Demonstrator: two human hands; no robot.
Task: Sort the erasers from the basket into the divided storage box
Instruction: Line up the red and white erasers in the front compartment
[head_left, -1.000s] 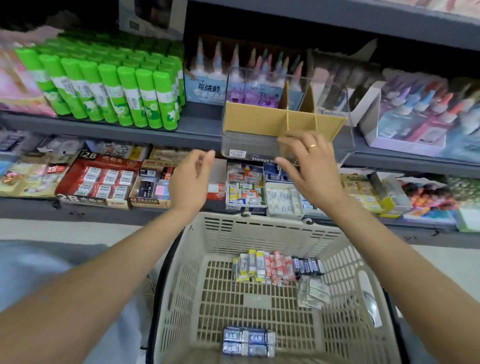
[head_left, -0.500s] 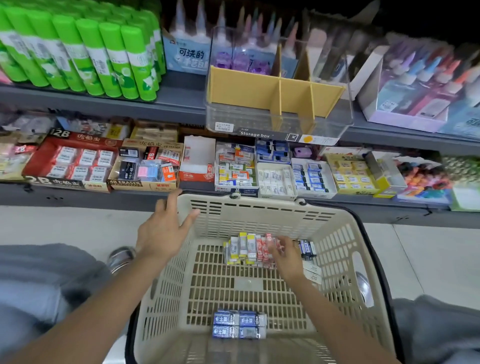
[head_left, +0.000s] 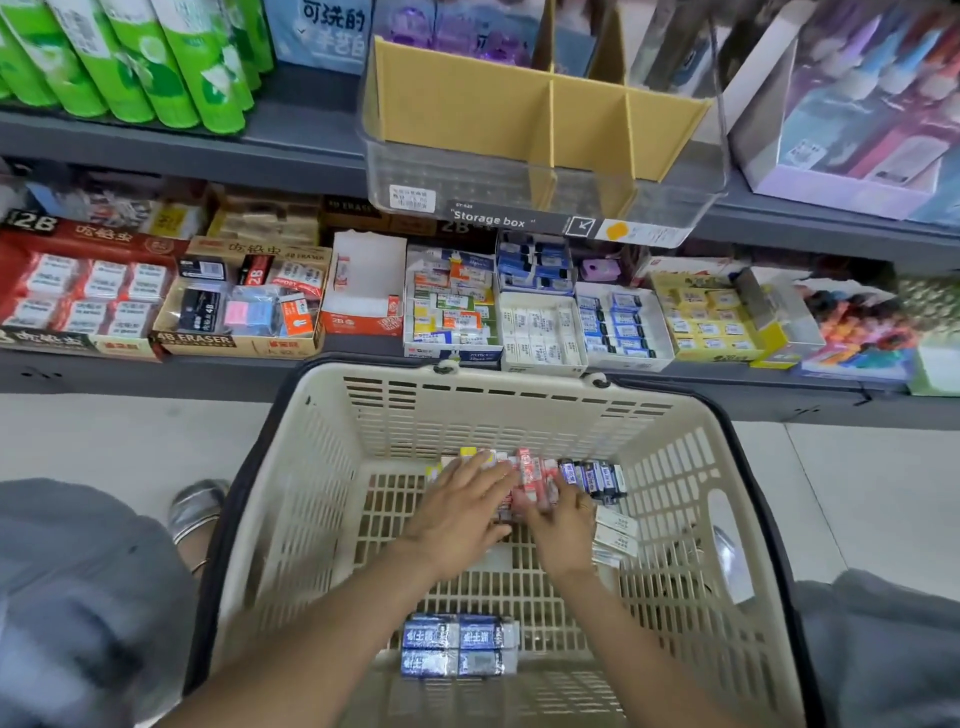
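Both hands now reach into the basket (head_left: 322, 467): left hand (head_left: 457, 512) lies flat on the erasers (head_left: 524, 480), right hand (head_left: 563, 525) curls around some. Next: lift them to the storage box (head_left: 540, 171).

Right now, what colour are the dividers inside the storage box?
Mustard yellow dividers in the clear storage box, seen in the head view.

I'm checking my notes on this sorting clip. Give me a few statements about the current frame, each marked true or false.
1. Both hands are inside the basket. True.
2. The storage box already holds erasers. False: its visible compartments look empty.
3. The left hand lies on the eraser row. True.
4. The blue eraser packs lie at the basket's far wall. False: they lie at the near end.
5. The right hand rests on the shelf. False: it touches the erasers.
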